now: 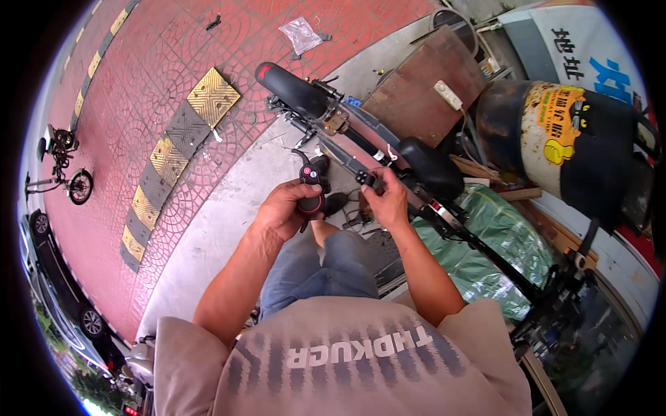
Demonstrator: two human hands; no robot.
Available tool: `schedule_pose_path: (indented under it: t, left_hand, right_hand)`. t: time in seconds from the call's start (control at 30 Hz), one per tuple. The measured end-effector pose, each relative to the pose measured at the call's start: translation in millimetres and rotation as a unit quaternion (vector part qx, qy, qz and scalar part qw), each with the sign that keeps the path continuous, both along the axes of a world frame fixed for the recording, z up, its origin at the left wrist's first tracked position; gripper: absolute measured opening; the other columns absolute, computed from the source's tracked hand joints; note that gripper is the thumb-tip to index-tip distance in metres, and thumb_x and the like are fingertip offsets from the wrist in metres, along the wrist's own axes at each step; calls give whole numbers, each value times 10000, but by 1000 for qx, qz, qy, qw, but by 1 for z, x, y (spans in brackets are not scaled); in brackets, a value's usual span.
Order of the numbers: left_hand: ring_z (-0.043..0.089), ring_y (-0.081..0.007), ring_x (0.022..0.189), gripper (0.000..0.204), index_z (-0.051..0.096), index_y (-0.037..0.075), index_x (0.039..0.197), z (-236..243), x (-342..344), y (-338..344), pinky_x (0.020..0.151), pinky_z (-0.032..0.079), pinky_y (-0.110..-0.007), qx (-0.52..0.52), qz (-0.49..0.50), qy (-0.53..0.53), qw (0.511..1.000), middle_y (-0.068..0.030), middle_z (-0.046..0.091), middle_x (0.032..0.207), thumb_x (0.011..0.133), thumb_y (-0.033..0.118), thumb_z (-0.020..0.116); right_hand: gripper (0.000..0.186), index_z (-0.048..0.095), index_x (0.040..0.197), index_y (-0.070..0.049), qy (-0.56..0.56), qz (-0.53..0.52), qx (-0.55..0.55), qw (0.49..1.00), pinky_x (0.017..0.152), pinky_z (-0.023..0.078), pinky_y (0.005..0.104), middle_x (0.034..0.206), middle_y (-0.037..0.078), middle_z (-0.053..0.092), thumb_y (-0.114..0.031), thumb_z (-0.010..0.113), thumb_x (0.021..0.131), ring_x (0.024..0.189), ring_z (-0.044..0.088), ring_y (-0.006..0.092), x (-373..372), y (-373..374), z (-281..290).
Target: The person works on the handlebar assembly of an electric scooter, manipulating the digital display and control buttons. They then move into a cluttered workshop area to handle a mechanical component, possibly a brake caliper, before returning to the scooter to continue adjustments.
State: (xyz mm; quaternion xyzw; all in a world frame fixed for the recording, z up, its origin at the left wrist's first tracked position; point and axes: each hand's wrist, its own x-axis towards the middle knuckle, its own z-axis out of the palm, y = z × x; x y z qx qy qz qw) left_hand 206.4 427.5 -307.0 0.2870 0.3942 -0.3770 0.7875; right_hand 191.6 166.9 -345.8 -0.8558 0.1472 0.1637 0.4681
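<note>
The left hand [283, 208] is clamped around a black handlebar switch unit [311, 186] with red buttons, held upright just left of the scooter's frame bar [368, 156]. The right hand [386, 201] pinches a small black part [365, 179] against that bar, whose long axis runs up-left toward the black tyre [290, 89]. Both forearms rise from the lower edge, elbows bent.

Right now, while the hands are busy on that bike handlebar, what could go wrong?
The left hand grips a black switch unit with red buttons that a thin cable joins to the handlebar; a hard tug might strain that cable. The right hand pinches a small part against the bar, so fingers could get nipped. Loose bits lie on the ground below, and a dropped piece might be hard to find among them.
</note>
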Motion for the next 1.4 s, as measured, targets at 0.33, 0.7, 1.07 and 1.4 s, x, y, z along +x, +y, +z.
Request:
schedule_pose_path:
  t: [0.33, 0.7, 1.07, 1.4]
  left_hand:
    - [626, -206, 943, 221, 651, 136, 1053, 148, 19, -29, 760, 504, -465, -80, -21, -37, 996, -30, 674, 1008, 846, 209, 686]
    - [660, -209, 1007, 336, 680, 82, 1184, 151, 0, -34, 781, 594, -468, -50, -44, -149, 987, -52, 703, 1098, 863, 105, 778]
    - [710, -190, 840, 254, 699, -4, 1122, 175, -17, -50, 721, 618, -356, -18, -28, -192, 981, -87, 732, 1007, 878, 49, 742]
    - [703, -188, 838, 287, 706, -6, 1154, 189, -9, -76, 674, 635, -362, -45, -70, -209, 974, -84, 734, 1040, 871, 36, 727]
  right_hand:
    - [352, 692, 1122, -45, -165, 149, 95, 970, 619, 485, 263, 1138, 69, 641, 52, 747, 789, 701, 570, 106, 27, 10, 205]
    - [349, 696, 1111, -33, -186, 176, 8, 967, 611, 469, 253, 1112, 64, 631, 61, 778, 785, 702, 578, 86, 20, 23, 253]
    - [347, 716, 1116, -36, -203, 172, -54, 962, 650, 502, 293, 1143, 107, 638, -29, 788, 777, 772, 615, 162, 0, 27, 292]
    - [124, 708, 1029, 27, -348, 11, -108, 931, 801, 527, 340, 1044, 139, 665, -58, 689, 942, 898, 650, 230, -13, -3, 307]
